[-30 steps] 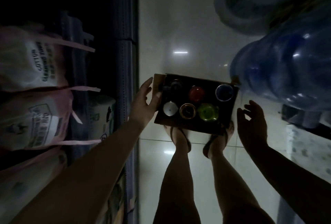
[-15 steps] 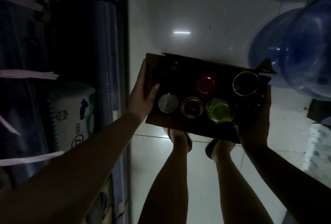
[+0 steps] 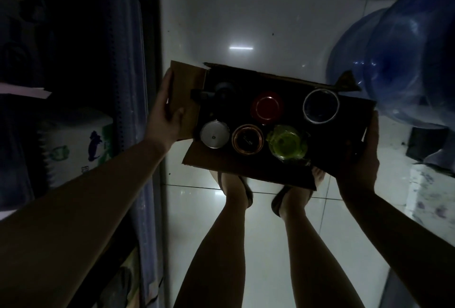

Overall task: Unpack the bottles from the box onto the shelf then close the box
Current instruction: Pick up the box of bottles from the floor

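Open brown cardboard box [image 3: 189, 93]: inside too dark, bottle bodies hidden, only caps show. Dark bottle at far left [image 3: 222, 89] barely readable, shape unclear. Right hand [image 3: 359, 157] mostly lost in shadow, fingers under box not visible. Dark shelf unit [image 3: 98, 61] contents unreadable; big blue water jug [image 3: 406, 61] cut off by right edge.
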